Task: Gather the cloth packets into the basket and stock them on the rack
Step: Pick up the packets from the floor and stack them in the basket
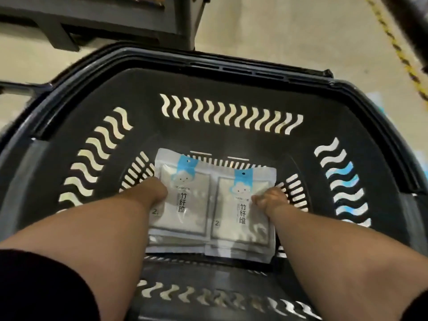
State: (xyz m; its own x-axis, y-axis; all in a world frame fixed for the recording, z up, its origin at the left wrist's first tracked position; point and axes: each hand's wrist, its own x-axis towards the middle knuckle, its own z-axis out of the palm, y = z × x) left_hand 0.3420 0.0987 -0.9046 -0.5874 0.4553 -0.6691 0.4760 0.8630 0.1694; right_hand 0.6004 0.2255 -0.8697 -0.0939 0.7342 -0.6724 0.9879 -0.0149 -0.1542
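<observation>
Packets [194, 216] in two side-by-side stacks, flat on floor of black basket [208, 89]. Right hand [268, 198] at right stack's edge, fingers curled round top packet. Left hand [157, 191] against left stack's edge, fingers hidden, grip impossible to tell.

We wear black: our left sleeve [34, 286] fills the frame's lower left corner, our right sleeve [420, 308] just shows at lower right. Left forearm [104, 228] and right forearm [324, 246] are bare.
</observation>
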